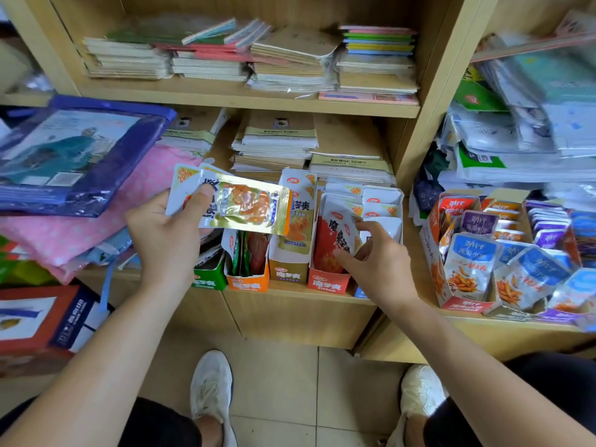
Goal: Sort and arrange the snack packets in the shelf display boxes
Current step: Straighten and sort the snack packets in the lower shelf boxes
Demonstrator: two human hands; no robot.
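My left hand (167, 233) grips a small stack of snack packets (245, 206), a gold one on top, held above the display boxes. On the low shelf stand a green box (209, 275), an orange box (246, 282), a gold box (288, 274) and a red box (329, 280), each with upright packets. My right hand (374, 256) reaches into the red box, fingers pinching a red and white packet (338, 233). More white packets (380, 204) stand behind it.
To the right sits a wide display carton (464, 304) of blue, purple and orange fish snack packets. Stacked notebooks fill the shelves above. Pink cloth (96, 221) and a blue package (74, 156) lie at left. My shoes stand on the tiled floor below.
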